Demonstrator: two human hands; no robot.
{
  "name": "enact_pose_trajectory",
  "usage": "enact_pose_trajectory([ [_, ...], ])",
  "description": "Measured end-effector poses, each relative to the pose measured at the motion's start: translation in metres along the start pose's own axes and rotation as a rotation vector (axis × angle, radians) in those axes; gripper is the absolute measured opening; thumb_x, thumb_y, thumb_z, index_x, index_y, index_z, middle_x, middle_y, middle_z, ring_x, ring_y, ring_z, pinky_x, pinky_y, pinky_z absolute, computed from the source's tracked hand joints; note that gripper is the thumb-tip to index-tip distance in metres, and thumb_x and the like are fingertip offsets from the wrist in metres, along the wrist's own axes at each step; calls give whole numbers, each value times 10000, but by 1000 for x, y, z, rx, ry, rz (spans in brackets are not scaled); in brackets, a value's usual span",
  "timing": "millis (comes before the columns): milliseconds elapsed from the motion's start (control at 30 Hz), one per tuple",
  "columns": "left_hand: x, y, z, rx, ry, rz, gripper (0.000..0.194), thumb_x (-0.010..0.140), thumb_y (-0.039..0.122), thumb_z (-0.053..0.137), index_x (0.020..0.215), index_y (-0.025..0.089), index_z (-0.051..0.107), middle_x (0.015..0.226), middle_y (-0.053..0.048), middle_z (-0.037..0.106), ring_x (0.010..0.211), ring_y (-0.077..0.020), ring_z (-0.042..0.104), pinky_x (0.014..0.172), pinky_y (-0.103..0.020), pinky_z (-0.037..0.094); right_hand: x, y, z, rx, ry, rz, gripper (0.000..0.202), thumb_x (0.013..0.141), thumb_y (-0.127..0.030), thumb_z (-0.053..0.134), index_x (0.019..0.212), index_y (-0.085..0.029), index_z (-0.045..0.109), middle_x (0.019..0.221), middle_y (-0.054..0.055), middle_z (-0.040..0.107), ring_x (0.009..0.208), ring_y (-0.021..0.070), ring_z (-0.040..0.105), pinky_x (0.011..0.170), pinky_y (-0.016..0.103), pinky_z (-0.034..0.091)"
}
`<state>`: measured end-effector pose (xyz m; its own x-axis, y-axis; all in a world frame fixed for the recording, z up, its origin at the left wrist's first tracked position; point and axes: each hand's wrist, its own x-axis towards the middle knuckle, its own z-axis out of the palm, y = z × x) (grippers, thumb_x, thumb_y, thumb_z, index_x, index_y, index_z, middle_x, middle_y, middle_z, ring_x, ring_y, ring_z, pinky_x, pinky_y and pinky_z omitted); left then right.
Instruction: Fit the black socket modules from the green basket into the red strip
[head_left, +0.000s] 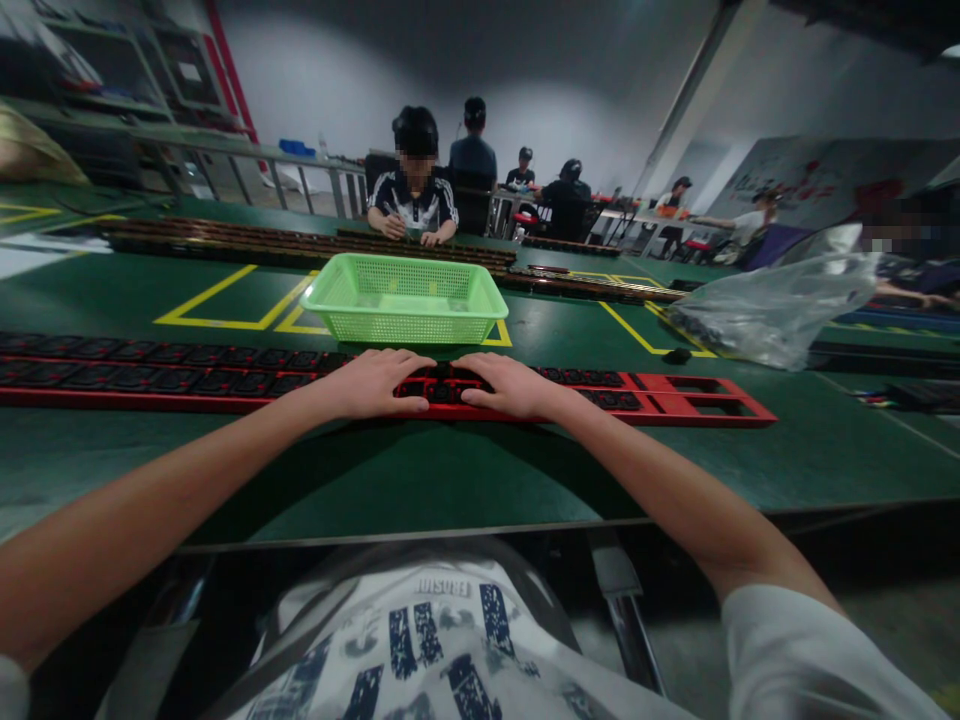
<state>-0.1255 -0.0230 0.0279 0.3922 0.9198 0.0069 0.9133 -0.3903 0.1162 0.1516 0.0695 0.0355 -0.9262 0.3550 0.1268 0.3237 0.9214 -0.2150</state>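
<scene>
A long red frame [716, 420] lies across the green table, filled with two rows of black square parts [202, 380] that look like socket modules. My left hand [379, 383] rests over the frame near its middle, fingers stretched out and thumb apart along the front edge. Mirroring it, my right hand [510, 385] lies on the same frame a short way to the right, fingers extended. Black parts show in the gap between both hands. What lies under my palms is hidden. Just beyond my fingertips stands a light green perforated basket [411, 327].
A clear plastic bag [780, 310] with dark contents lies at the right. Long dark strips [285, 240] run along the far side, where a person [414, 195] sits. Yellow tape lines [206, 322] mark the table. Bundled wires [892, 397] lie at the right edge.
</scene>
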Motion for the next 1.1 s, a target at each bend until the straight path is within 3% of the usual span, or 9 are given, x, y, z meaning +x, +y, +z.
enact_pose_trajectory([
  [167, 0, -1, 2, 1, -1, 0, 855, 1030, 735, 484, 1683, 183, 458, 1658, -202, 572, 1458, -423, 593, 1211, -572, 451, 0, 0, 1, 11, 14, 40, 656, 1095, -464, 617, 1632, -104, 506, 1610, 237, 616, 1436, 383, 631, 1232, 596, 480],
  [333, 0, -2, 3, 4, -1, -1, 856, 1033, 734, 486, 1682, 177, 456, 1654, -200, 574, 1455, -420, 595, 1209, -566, 453, -1, 1, 0, 18, 16, 9, 560, 1094, -462, 623, 1553, -141, 598, 1554, 210, 664, 1410, 361, 648, 1209, 575, 502],
  [1100, 0, -2, 2, 1, 12, 4, 858, 1021, 764, 491, 1673, 208, 477, 1639, -191, 592, 1442, -408, 605, 1192, -535, 462, 0, 1, 0, 16, 5, 8, 563, 1097, -457, 611, 1564, -143, 583, 1565, 203, 656, 1408, 360, 646, 1213, 563, 496],
])
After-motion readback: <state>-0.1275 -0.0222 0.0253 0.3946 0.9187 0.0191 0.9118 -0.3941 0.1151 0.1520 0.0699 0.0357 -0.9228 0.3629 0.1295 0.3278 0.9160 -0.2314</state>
